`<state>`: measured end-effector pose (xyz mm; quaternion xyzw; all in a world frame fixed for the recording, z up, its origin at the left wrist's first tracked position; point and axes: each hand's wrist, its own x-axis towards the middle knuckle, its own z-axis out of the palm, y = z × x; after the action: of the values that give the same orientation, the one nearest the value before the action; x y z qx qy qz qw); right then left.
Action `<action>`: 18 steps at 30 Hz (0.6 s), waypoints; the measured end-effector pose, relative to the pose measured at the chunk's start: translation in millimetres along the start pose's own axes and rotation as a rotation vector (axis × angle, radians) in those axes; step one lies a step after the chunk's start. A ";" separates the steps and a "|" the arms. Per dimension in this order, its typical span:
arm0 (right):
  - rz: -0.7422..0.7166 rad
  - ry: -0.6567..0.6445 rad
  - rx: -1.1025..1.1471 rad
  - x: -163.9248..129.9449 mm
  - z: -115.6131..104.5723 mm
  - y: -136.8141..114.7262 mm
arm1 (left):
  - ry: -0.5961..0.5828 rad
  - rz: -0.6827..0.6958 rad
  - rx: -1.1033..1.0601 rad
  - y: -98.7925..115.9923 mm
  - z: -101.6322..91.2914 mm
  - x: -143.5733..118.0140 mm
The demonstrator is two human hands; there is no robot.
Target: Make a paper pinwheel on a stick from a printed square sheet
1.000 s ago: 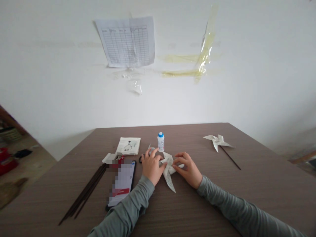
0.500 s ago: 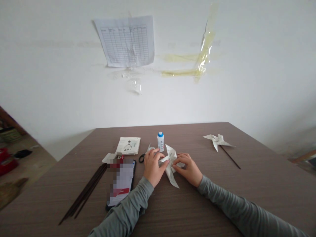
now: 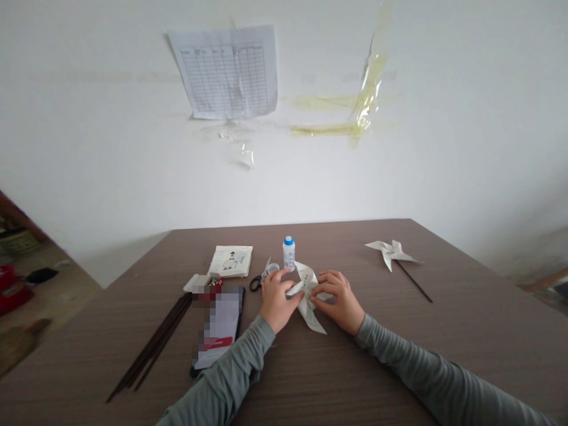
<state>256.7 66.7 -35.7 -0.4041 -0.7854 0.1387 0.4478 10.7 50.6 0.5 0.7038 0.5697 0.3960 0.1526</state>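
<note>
Between my two hands is a paper pinwheel [image 3: 313, 316] folded from printed white paper, its blades spread out. My left hand [image 3: 278, 300] pinches it from the left, thumb near the centre. On the other side my right hand [image 3: 339, 303] grips it with thumb and fingertips, also close to the middle. The fingers partly cover the blades, and whatever sits at the centre is too small to make out. Just behind the pinwheel stands a white glue bottle [image 3: 289, 255] with a blue cap. Black-handled scissors [image 3: 255, 283] lie left of my left hand.
Another pinwheel [image 3: 392, 255] on a dark stick [image 3: 415, 283] lies at the right. To the left are a stack of printed paper squares [image 3: 231, 262], a small open box [image 3: 197, 284], a phone [image 3: 222, 325] and a bundle of dark sticks [image 3: 153, 346]. A wall stands behind the table.
The pinwheel has turned slightly between my fingers, its lower blade shifting a little right and its top blade left. Both hands stay nearly in place, still holding it.
</note>
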 end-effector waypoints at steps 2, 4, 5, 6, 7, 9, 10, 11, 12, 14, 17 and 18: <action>-0.007 -0.002 -0.016 0.3 -0.8 -1.1 | -0.016 -0.005 0.001 2.2 -1.5 -0.2; -0.010 -0.006 -0.021 0.6 -2.1 -2.3 | -0.029 -0.007 0.012 4.2 -2.4 -0.9; -0.010 -0.008 -0.021 0.7 -2.8 -3.1 | -0.036 -0.010 0.021 5.2 -2.7 -1.3; -0.007 -0.009 -0.021 0.9 -3.6 -3.8 | -0.044 -0.011 0.030 6.1 -3.0 -1.8; -0.004 -0.009 -0.021 1.2 -4.2 -4.6 | -0.051 -0.010 0.038 7.1 -3.4 -2.3; 0.002 -0.004 -0.022 1.7 -5.3 -5.8 | -0.068 -0.005 0.050 9.2 -4.7 -2.8; 0.005 0.001 -0.023 2.0 -5.7 -6.2 | -0.076 -0.005 0.053 10.4 -5.7 -2.9; 0.007 0.006 -0.024 2.2 -5.9 -6.5 | -0.084 -0.007 0.057 11.7 -6.7 -2.8; 0.009 0.011 -0.026 2.5 -6.1 -6.7 | -0.094 -0.014 0.060 13.0 -7.9 -2.7; 0.012 0.014 -0.030 2.8 -6.1 -6.8 | -0.118 -0.029 0.069 15.4 -10.0 -2.4; 0.015 0.012 -0.037 3.0 -6.0 -6.6 | -0.142 -0.038 0.080 17.0 -11.3 -2.4; 0.016 0.011 -0.037 3.0 -5.8 -6.6 | -0.140 -0.035 0.083 16.9 -11.0 -2.5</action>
<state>257.2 64.0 -26.8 -0.4194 -0.7821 0.1253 0.4435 14.0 40.5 17.9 0.7252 0.5859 0.3194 0.1698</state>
